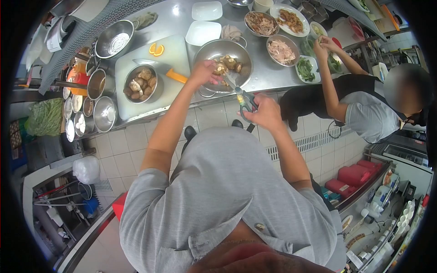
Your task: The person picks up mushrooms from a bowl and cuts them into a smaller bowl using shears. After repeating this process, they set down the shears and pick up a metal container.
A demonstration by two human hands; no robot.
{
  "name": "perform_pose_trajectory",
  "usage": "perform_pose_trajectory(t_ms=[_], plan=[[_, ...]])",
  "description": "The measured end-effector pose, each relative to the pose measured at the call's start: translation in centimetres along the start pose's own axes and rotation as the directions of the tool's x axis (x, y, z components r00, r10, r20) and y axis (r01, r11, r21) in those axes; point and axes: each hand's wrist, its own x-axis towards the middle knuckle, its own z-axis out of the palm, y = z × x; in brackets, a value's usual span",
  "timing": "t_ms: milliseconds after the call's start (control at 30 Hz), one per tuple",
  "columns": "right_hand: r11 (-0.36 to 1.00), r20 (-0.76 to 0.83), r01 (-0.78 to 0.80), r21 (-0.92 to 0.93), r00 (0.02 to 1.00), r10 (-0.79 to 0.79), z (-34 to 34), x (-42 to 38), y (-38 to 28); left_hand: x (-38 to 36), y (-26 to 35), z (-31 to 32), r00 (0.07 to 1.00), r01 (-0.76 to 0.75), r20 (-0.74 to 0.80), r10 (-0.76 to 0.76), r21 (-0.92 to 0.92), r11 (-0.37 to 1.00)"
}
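Our left hand (pixel 202 73) pinches a light, soft, likely slippery mushroom (pixel 220 69) by its cap, while our right hand (pixel 264 111) grips the scissors (pixel 243 99) by their handles.

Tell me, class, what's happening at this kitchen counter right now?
A person holds a mushroom in the left hand over a large steel bowl, with scissors in the right hand. A smaller bowl of mushrooms sits on a white cutting board beside an orange-handled knife. To the right, a co-worker's hand handles greens by a tray of vegetables.
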Motion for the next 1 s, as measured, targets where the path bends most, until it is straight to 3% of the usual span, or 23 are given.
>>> perform_pose_trajectory(t_ms=[200,433,733,833,933,1000], plan=[[0.995,0.048,-0.101,0.008,0.994,0.101,1.0,0.2,-0.4,-0.4,-0.4,1.3,1.000,-0.008,-0.007,0.007,-0.095,0.995],[0.992,0.093,-0.127,0.028,0.988,0.124,2.0,1.3,-0.8,-1.3,-0.7,2.4,1.000,-0.019,0.013,0.020,-0.073,0.997],[0.927,0.100,-0.146,0.346,0.988,0.118,4.4,2.3,0.5,-1.4,0.0,1.8,1.000,0.020,-0.017,-0.020,0.015,1.000],[0.858,0.166,-0.261,0.442,0.964,0.208,4.6,1.6,0.5,-1.1,0.0,0.9,0.999,-0.015,-0.049,0.022,0.134,0.991],[0.696,0.234,-0.312,0.646,0.950,0.209,5.9,1.6,1.2,-1.1,0.3,0.6,0.997,-0.021,-0.073,0.038,0.224,0.974],[0.851,0.100,-0.231,0.472,0.973,0.209,5.8,1.1,1.0,-1.1,0.2,0.5,0.991,-0.011,-0.126,0.046,0.267,0.964]])
